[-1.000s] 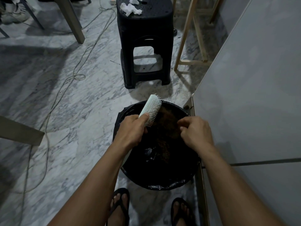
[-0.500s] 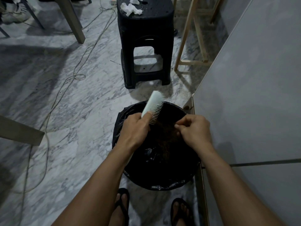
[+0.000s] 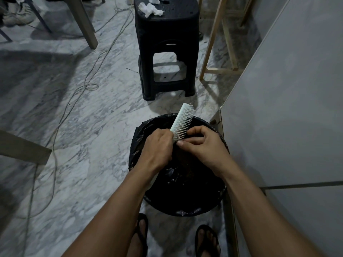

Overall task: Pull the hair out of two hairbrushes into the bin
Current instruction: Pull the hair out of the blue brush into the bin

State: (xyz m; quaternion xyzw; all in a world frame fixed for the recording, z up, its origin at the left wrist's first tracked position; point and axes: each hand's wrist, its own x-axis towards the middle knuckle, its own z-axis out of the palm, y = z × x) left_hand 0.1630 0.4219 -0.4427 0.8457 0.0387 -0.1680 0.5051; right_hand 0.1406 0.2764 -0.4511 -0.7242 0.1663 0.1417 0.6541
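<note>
I hold a pale white hairbrush (image 3: 182, 122) over a round bin (image 3: 178, 206) lined with a black bag. My left hand (image 3: 157, 148) is shut on its handle, bristles facing right, head pointing up and away. My right hand (image 3: 202, 144) is against the lower bristles, thumb and fingers pinched together at them. Dark brown hair (image 3: 182, 160) hangs below the brush between my hands; whether the fingers grip it is hidden. A second hairbrush is not in view.
A black plastic stool (image 3: 167, 49) with crumpled white tissues (image 3: 151, 8) stands beyond the bin. A grey cabinet (image 3: 287, 108) sits close on the right. Cables (image 3: 89, 86) trail across the marble floor. Wooden legs (image 3: 209, 45) stand behind. My sandalled feet (image 3: 206, 240) are below the bin.
My right hand has moved left from over the bin's middle up to the brush's bristles. The brush has turned slightly and lifted a little in my left hand.
</note>
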